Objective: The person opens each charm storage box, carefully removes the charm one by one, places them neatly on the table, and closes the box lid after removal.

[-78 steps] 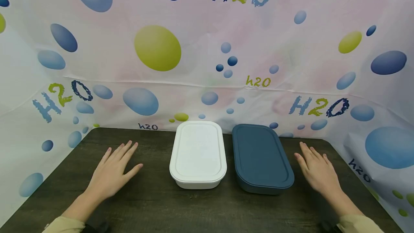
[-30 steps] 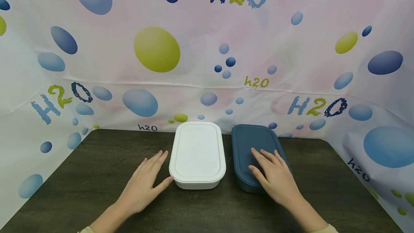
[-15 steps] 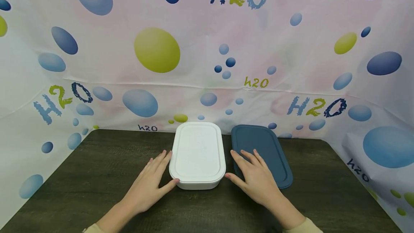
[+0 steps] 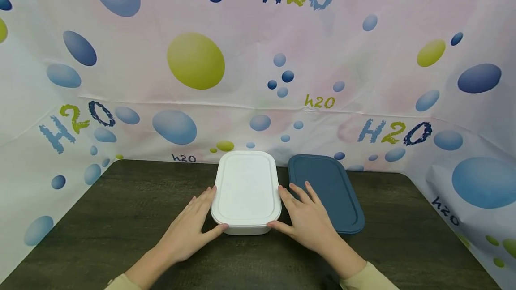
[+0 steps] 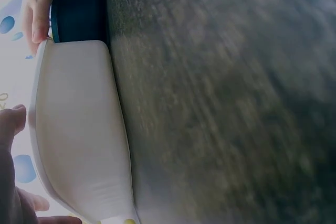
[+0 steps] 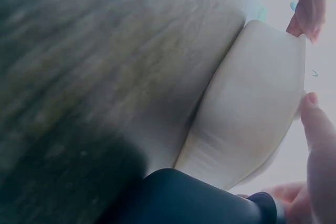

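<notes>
A white lidded food container [image 4: 247, 191] sits on the dark table between both hands. My left hand [image 4: 186, 235] lies at its left front corner, fingertips at the lid's side edge and thumb at the front rim. On the other side, my right hand [image 4: 309, 225] mirrors this, with its thumb at the right front corner. The fingers of both hands are extended. In the left wrist view the white container's side wall [image 5: 84, 124] stands upright on the table, lid rim on top. The right wrist view shows the right thumb [image 6: 317, 124] at that rim.
A dark blue lidded container [image 4: 326, 187] stands right of the white one, partly behind the right hand. The dark wood table [image 4: 161, 182] meets a white sheet [image 4: 250, 26] printed with blue and green dots and H2O lettering.
Both hands have come inward from the table's sides. The right hand passed over the blue container to the white one's right edge; the left reached its left edge. Both containers stay put.
</notes>
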